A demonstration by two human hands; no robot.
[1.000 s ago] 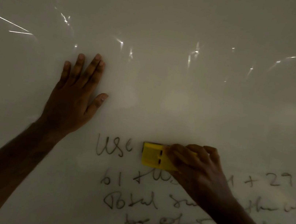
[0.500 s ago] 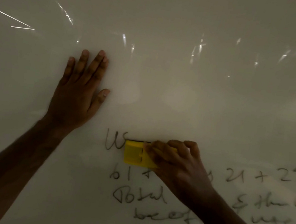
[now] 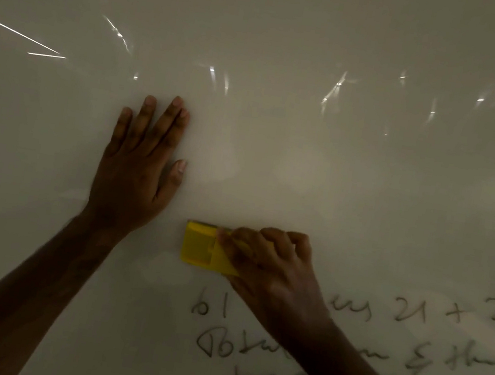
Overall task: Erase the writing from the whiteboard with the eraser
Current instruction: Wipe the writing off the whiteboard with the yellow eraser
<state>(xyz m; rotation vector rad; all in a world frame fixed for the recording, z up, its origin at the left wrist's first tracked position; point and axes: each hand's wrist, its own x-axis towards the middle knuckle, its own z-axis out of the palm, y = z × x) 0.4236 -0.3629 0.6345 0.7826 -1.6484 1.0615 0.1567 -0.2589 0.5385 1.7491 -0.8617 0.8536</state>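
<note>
- Fingers (image 3: 250,242) of your right hand (image 3: 272,271) curl over the eraser (image 3: 202,246) and clamp its right end; the yellow left end shows bare, flat on the whiteboard (image 3: 338,175).
- Your left hand (image 3: 135,177) lies flat on the board, fingers straight and nearly together, up and left of the eraser and apart from it.
- The eraser sits at the left end of the top line, just above "61" (image 3: 209,307).
- Keep the pad flat and press evenly, I judge; a tilted edge would leave streaks.
- Writing (image 3: 406,317) remains below and to the right: "21 +", then further lines, partly hidden by your forearm.
- Drop to the next row and overlap each pass.
- Bare board lies above and to the left; no board edge is in view, so long strokes look safe.
- Mind your sleeveless forearm smearing the lower lines.
</note>
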